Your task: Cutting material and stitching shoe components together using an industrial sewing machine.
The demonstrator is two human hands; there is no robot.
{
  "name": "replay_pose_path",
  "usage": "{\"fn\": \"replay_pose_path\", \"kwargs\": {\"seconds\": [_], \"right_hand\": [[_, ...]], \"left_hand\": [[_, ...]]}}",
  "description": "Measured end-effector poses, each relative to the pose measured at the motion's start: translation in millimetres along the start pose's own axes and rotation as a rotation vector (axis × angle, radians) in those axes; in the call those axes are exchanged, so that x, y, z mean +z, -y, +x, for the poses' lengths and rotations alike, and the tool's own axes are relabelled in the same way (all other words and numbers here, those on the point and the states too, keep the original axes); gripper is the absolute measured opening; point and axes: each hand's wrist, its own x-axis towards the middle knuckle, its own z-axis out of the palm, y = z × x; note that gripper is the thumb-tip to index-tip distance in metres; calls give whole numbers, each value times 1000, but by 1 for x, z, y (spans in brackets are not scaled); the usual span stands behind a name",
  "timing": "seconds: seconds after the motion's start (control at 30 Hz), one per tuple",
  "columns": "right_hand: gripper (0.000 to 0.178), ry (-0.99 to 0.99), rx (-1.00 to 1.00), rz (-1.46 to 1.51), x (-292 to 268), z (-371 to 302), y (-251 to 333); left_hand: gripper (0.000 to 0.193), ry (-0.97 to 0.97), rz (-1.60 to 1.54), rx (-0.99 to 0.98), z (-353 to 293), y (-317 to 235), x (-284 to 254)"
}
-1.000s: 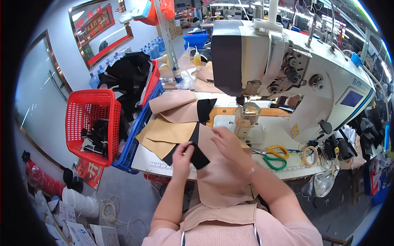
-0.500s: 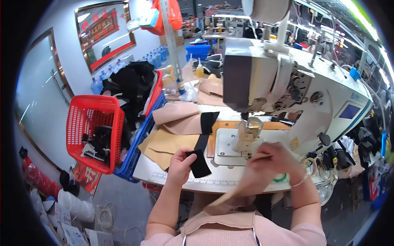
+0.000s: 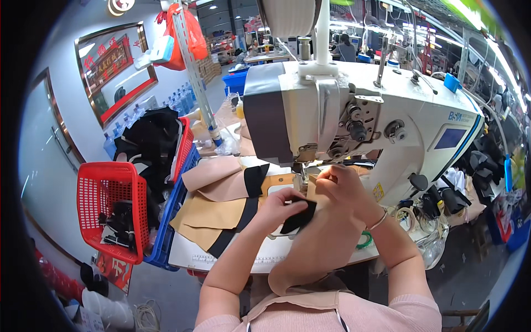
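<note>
My left hand (image 3: 283, 210) is closed in a pinch on a small black fabric piece (image 3: 297, 219) at the front of the sewing machine's bed. Just right of it, my right hand (image 3: 344, 187) grips the upper end of a long tan sheet of leather-like material (image 3: 323, 243), beside the needle area. That sheet hangs over the table's front edge towards my lap. The black piece is close against the tan sheet's left edge; whether they touch is hard to tell. Above both hands looms the white sewing machine (image 3: 354, 119), its needle partly hidden.
Left on the white table (image 3: 185, 249) lie tan pieces with black strips (image 3: 213, 213) and rolled pinkish pieces (image 3: 215, 174). Beyond the table's left edge stand a red basket (image 3: 83, 193) and a blue crate (image 3: 160, 238) with black material. A green ring (image 3: 365, 240) lies right of the tan sheet.
My left hand has carried the black piece right and up towards the needle. My right hand has brought the tan sheet up beside it. The whole view has shifted, moving the scene leftward.
</note>
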Motion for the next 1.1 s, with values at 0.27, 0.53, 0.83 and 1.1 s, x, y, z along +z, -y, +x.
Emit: {"fn": "replay_pose_path", "kwargs": {"seconds": [0.27,0.53,0.83,1.1], "right_hand": [[15,168,169,163,0,16,-8],[20,78,115,245,19,31,-21],[24,129,138,431,16,28,-12],[23,142,131,464,14,27,-7]], "left_hand": [[13,-41,-368,-47,20,0,-10],[13,-241,-199,92,41,22,-5],[14,-255,-281,81,51,21,-6],[15,-261,-316,60,52,22,-8]]}}
